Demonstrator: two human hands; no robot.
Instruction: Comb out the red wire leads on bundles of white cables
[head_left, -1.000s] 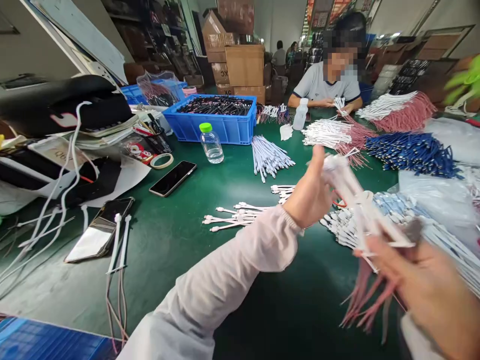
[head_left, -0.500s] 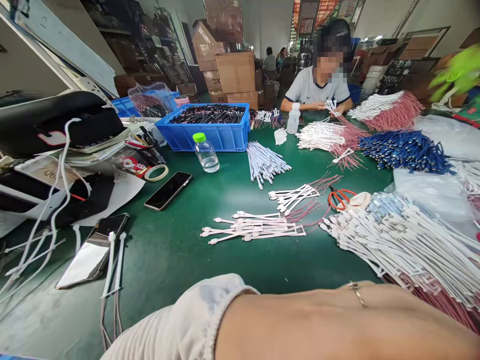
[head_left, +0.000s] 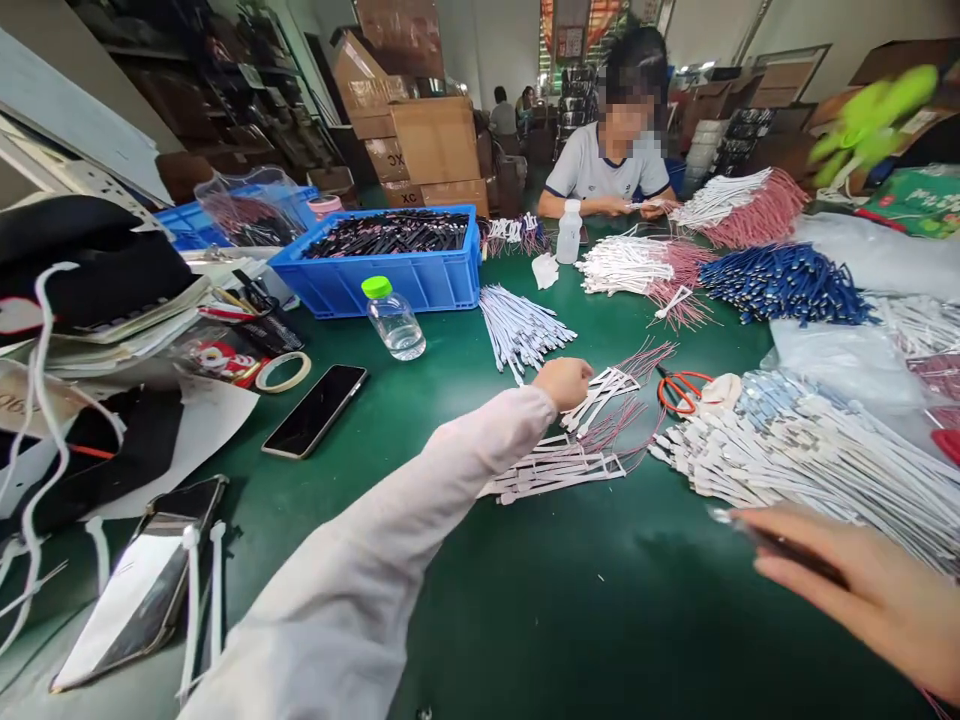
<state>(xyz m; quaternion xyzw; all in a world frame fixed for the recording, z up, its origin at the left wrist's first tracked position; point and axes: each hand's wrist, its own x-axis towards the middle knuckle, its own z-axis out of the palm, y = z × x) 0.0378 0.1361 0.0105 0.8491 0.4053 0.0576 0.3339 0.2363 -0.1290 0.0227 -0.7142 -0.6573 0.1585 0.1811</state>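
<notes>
My left hand (head_left: 564,382) reaches across the green table (head_left: 465,580) in a long pale sleeve. Its fingers are curled onto the end of a small bundle of white-and-red cables (head_left: 609,388). A second flat bundle of the same cables (head_left: 559,468) lies just nearer to me. At the lower right my right hand (head_left: 862,590) hovers, a little blurred, fingers stretched out. It is beside a large heap of white cables (head_left: 810,460) and holds nothing I can make out.
Red-handled scissors (head_left: 679,390) lie right of the small bundle. A blue crate (head_left: 390,275), a clear bottle (head_left: 394,320), a tape roll (head_left: 283,372) and two phones (head_left: 315,410) (head_left: 142,590) stand to the left. A person (head_left: 607,165) works opposite, beside blue cables (head_left: 780,285).
A second ago both hands held a cable bundle up in the air. My left arm then swept across, and now the left hand is down at the small bundle while the right hand is low and empty.
</notes>
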